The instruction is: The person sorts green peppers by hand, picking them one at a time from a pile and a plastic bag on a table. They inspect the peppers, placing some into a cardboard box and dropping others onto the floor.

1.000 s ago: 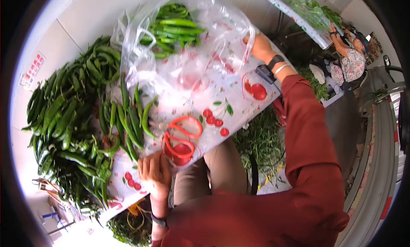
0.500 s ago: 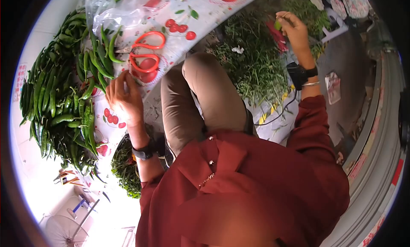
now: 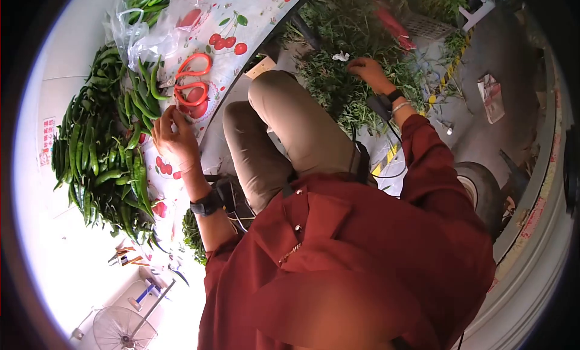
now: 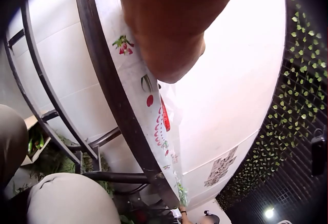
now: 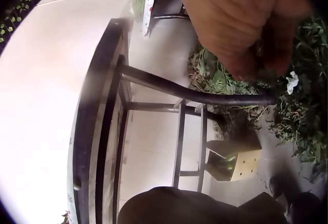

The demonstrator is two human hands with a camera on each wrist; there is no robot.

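In the head view my left hand (image 3: 174,139) rests at the table edge with its fingers loosely bent and nothing in them. Just past its fingertips lie scissors with orange-red handles (image 3: 192,87). A large heap of long green chili peppers (image 3: 90,147) spreads on the table beside this hand. My right hand (image 3: 370,72) reaches down over cut leafy greens (image 3: 329,93) on the floor, past my knee. In the right wrist view its fingers (image 5: 241,65) bend downward close above the greens; I cannot tell whether they hold anything.
A clear plastic bag (image 3: 142,42) with more peppers lies on the cherry-print tablecloth (image 3: 226,63). Under the table frame (image 5: 169,88) stands an open cardboard box (image 5: 246,160) with something green inside. A fan (image 3: 124,332) stands behind on the left. A stool (image 3: 480,190) is on the right.
My right hand left the plastic bag, swung out over the floor pinching a small green piece, then came lower and nearer my knee. The left hand stays by the scissors. The view tilted down.
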